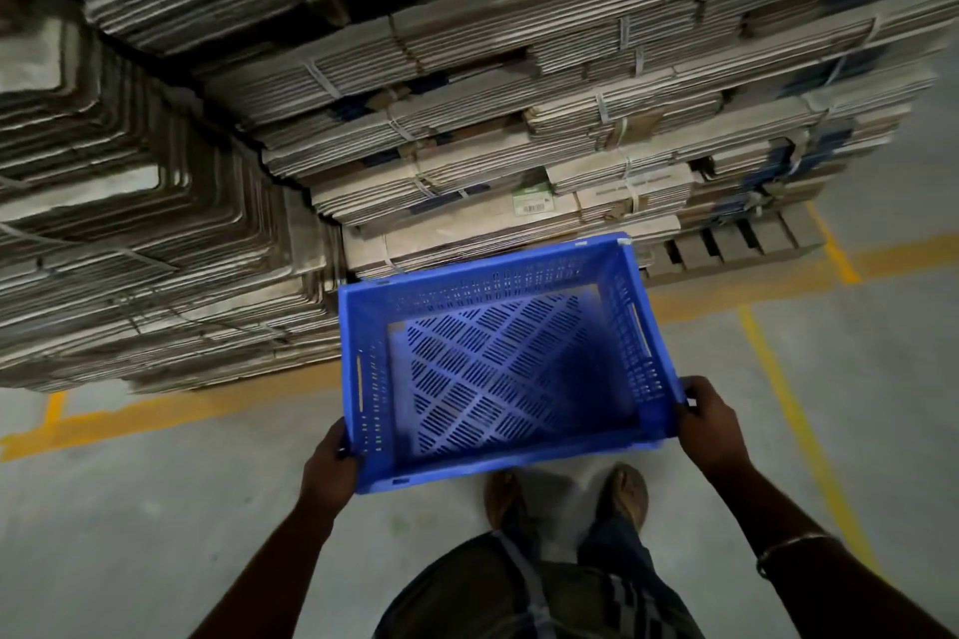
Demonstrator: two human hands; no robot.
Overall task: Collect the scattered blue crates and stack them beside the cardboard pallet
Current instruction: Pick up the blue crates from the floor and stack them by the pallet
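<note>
Fingers: yours are curled round the near corners of the blue crate point(498, 358), one hand to each end.
Head view, item 1: your left hand point(332, 467) grips the near-left corner; your right hand point(711, 423) grips the near-right corner, a bracelet point(789, 547) on that wrist.
Item 2: crate, empty, slotted floor and walls, held above the concrete floor point(129, 509), just before the cardboard pallet point(467, 130).
Item 3: your feet point(565, 493) below the crate; yellow floor lines point(809, 436) alongside.

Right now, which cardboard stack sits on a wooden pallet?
The right stack: pallet slats show beneath it. The left stack shows none.
</note>
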